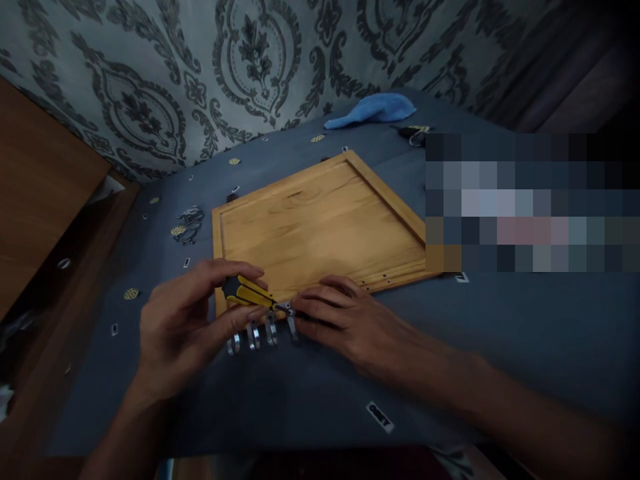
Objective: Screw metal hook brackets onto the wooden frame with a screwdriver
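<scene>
My left hand (187,327) pinches a screwdriver (247,291) with a stubby yellow-and-black handle between thumb and fingers. Its narrow end points right and meets a curved metal hook (291,325) at the near edge of a framed wooden board (320,227). My right hand (357,320) rests over that edge, its fingertips closed around the same hook; the exact contact is partly hidden. Left of it, several similar metal hooks (271,329) hang in a row along the edge. Small dark holes show in the board's edge right of my right hand.
A blue-grey patterned cloth (425,373) covers the table. A small pile of metal pieces (189,223) lies left of the board. A blue cloth (375,110) and a dark object (413,133) lie toward the back. A wooden cabinet (45,187) stands left; the right side is pixelated.
</scene>
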Motion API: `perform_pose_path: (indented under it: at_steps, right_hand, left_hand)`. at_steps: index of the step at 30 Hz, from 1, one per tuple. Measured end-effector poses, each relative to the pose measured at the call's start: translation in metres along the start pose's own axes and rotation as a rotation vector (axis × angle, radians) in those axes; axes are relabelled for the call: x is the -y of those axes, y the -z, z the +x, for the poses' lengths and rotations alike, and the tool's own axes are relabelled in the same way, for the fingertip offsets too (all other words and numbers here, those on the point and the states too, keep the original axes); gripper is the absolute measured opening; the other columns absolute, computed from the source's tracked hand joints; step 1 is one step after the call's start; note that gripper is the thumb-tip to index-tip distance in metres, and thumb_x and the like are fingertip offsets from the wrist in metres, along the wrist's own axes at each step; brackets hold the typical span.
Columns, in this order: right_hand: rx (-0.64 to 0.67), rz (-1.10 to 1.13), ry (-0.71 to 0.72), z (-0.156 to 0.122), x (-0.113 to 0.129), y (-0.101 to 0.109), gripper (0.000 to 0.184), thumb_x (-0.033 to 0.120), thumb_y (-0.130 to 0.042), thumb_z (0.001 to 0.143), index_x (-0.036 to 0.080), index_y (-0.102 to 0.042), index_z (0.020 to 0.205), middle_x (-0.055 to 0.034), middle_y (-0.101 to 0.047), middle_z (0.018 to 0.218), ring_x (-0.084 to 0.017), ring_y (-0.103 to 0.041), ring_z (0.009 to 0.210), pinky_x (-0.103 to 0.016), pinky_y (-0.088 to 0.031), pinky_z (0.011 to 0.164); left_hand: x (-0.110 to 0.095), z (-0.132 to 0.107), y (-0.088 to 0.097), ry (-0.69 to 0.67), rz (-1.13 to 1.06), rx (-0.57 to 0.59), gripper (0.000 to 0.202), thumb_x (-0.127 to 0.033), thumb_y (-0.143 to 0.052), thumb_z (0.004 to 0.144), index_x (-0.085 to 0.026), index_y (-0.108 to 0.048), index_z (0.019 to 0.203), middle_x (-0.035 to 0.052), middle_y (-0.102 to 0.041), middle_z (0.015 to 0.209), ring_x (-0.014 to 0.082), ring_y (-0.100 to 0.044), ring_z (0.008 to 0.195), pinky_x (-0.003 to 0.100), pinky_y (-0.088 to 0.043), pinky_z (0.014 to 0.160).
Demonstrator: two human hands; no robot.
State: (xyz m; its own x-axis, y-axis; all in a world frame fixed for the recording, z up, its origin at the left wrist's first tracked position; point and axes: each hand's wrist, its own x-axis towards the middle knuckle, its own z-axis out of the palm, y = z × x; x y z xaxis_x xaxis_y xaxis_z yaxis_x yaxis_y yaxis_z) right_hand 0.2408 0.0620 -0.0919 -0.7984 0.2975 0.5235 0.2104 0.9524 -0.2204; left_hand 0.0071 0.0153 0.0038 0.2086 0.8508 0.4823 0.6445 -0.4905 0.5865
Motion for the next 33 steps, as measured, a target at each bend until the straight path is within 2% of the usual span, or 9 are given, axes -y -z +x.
perform_pose_path:
  at_steps: [5, 11, 17, 26, 30, 33]
  right_hand:
    - [-0.003, 0.001, 0.0, 0.0, 0.0, 0.0, 0.029, 0.018, -0.04, 0.107, 0.016, -0.067, 0.118, -0.0093, -0.074, 0.118, -0.023, -0.061, 0.113, -0.042, -0.046, 0.096]
    - [-0.027, -0.018, 0.012, 0.0, 0.0, 0.0, 0.028, 0.017, -0.042, 0.106, 0.016, -0.068, 0.116, -0.0091, -0.074, 0.117, -0.023, -0.062, 0.111, -0.042, -0.046, 0.096]
    - [-0.018, -0.01, 0.005, 0.001, 0.0, 0.0, 0.029, 0.017, -0.041, 0.106, 0.016, -0.069, 0.114, -0.0088, -0.074, 0.117, -0.023, -0.062, 0.111, -0.041, -0.046, 0.096]
    - [-0.026, -0.013, 0.012, 0.002, 0.001, 0.003, 0.029, 0.018, -0.042, 0.107, 0.016, -0.07, 0.114, -0.0084, -0.075, 0.117, -0.022, -0.062, 0.111, -0.041, -0.046, 0.097]
    - [-0.038, -0.016, 0.01, 0.002, 0.001, 0.003, 0.03, 0.018, -0.041, 0.107, 0.016, -0.07, 0.114, -0.0077, -0.075, 0.116, -0.022, -0.062, 0.11, -0.041, -0.046, 0.097]
    - [-0.04, -0.008, 0.008, 0.002, 0.0, 0.002, 0.031, 0.018, -0.039, 0.108, 0.016, -0.069, 0.115, -0.0071, -0.075, 0.117, -0.022, -0.062, 0.11, -0.041, -0.046, 0.097]
  left_hand:
    - [-0.001, 0.0, 0.0, 0.013, 0.007, 0.01, 0.019, -0.036, -0.076, 0.089, -0.032, -0.072, 0.108, -0.0025, -0.076, 0.096, 0.0192, -0.074, 0.084, 0.032, -0.06, 0.07]
    - [-0.006, 0.0, 0.0, 0.014, 0.04, 0.047, 0.021, -0.03, -0.076, 0.089, -0.033, -0.07, 0.109, -0.0027, -0.075, 0.094, 0.0208, -0.072, 0.083, 0.035, -0.059, 0.071]
    - [-0.008, -0.004, -0.003, 0.04, 0.073, -0.018, 0.021, -0.033, -0.079, 0.087, -0.032, -0.07, 0.106, -0.0029, -0.075, 0.096, 0.02, -0.072, 0.085, 0.034, -0.057, 0.075]
    - [-0.011, -0.003, -0.005, 0.061, 0.1, -0.053, 0.021, -0.037, -0.08, 0.085, -0.029, -0.072, 0.103, -0.0012, -0.075, 0.092, 0.0193, -0.072, 0.082, 0.032, -0.056, 0.072]
    - [-0.01, -0.003, -0.004, 0.065, 0.065, -0.042, 0.022, -0.033, -0.083, 0.084, -0.029, -0.072, 0.102, -0.0019, -0.074, 0.093, 0.018, -0.071, 0.084, 0.031, -0.055, 0.075]
    - [-0.012, -0.002, -0.001, 0.053, -0.012, -0.101, 0.023, -0.025, -0.083, 0.083, -0.03, -0.073, 0.103, -0.0028, -0.073, 0.091, 0.017, -0.069, 0.084, 0.029, -0.055, 0.075]
